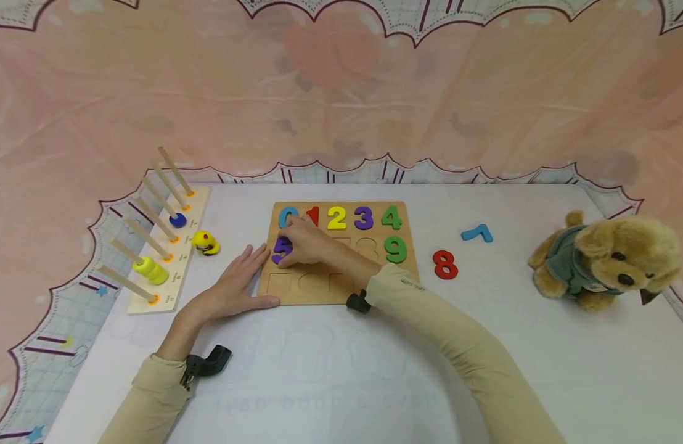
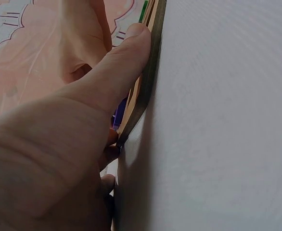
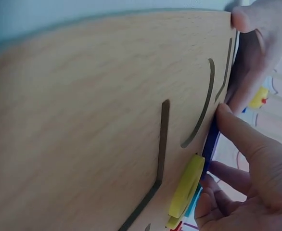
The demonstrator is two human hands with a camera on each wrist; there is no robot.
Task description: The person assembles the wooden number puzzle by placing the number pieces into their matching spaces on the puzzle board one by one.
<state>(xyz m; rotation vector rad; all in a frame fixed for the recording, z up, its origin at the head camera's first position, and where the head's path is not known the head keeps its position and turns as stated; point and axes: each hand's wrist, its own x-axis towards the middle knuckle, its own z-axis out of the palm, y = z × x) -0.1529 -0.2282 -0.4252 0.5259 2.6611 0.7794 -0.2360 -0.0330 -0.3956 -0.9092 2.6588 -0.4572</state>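
My right hand [image 1: 308,243] pinches the purple number 5 [image 1: 282,249] at the left end of the board's middle row. In the right wrist view the thumb [image 3: 242,134] and fingers sit at either end of that purple piece [image 3: 211,142]. A yellow piece [image 3: 186,187] lies beside it, hidden by the hand in the head view. My left hand [image 1: 236,287] rests with straight fingers along the left edge of the wooden number board [image 1: 341,296]. Its thumb [image 2: 131,45] touches the board's front edge. Whether the 5 lies fully in its recess I cannot tell.
Right of the board lie a red 8 [image 1: 445,264] and a blue 7 [image 1: 477,233]. A plush dog [image 1: 591,259] sits far right. At left stand a pegged counting rack [image 1: 175,283] and a small yellow toy [image 1: 205,242]. Numbers such as the green 9 [image 1: 395,249] fill board slots.
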